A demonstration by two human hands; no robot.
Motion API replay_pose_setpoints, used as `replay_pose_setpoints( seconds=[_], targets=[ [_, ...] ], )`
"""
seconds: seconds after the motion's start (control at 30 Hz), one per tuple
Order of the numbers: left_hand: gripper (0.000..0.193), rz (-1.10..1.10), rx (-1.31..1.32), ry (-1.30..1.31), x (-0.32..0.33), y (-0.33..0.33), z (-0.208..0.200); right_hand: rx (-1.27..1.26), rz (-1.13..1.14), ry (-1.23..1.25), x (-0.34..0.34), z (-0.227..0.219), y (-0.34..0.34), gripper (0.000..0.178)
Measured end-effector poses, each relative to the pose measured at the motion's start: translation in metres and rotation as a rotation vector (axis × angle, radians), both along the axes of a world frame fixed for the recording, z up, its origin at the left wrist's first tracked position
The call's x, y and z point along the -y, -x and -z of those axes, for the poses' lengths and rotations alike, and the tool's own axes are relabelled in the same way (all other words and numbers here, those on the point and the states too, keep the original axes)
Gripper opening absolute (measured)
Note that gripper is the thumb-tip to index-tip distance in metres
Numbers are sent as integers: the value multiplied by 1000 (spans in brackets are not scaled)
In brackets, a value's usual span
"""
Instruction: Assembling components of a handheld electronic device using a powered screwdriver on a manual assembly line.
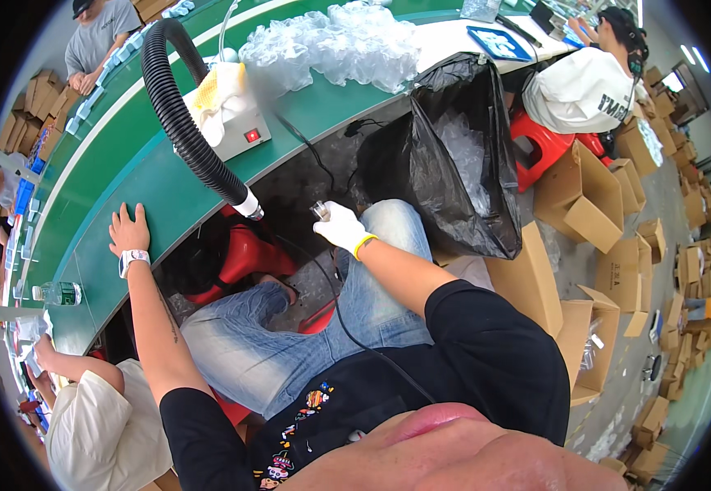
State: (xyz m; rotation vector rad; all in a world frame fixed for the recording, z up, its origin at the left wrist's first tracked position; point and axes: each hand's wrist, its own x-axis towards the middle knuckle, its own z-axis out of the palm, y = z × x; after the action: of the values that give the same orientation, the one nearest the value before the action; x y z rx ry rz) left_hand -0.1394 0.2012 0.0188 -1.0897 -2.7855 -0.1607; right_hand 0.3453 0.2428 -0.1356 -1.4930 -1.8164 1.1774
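My left hand (130, 232) is bare and lies flat on the green tabletop (179, 192) near its edge, fingers spread, with a white watch on the wrist. In a white glove with a yellow cuff, my right hand (344, 229) is closed on a small shiny see-through piece (320, 211), held above my knees off the table. The piece's exact kind is too small to make out. Between my hands, a black ribbed hose (177, 114) arches down from a white machine (237, 135) with a red switch; its pale nozzle (249, 206) hangs past the table edge.
Crumpled see-through plastic bags (331, 47) heap on the far table. A black bin bag (429, 184) with plastic inside hangs right of my knee. Open cardboard boxes (580, 196) stand on the right. A water bottle (56, 294) lies at left. Other people sit on both sides.
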Motion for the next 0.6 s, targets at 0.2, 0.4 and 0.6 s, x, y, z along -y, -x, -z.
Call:
replay_pose_setpoints(
  seconds=[0.2,0.4,0.6],
  targets=[
    [73,0,-8,-3,-1,0,-1,-8,-9,18,1,0,1,30],
    [71,4,7,-6,-3,-4,0,25,-24,33,-2,3,-2,34],
    [75,1,-22,-47,-1,8,5,54,-52,33,0,6,4,34]
  ],
)
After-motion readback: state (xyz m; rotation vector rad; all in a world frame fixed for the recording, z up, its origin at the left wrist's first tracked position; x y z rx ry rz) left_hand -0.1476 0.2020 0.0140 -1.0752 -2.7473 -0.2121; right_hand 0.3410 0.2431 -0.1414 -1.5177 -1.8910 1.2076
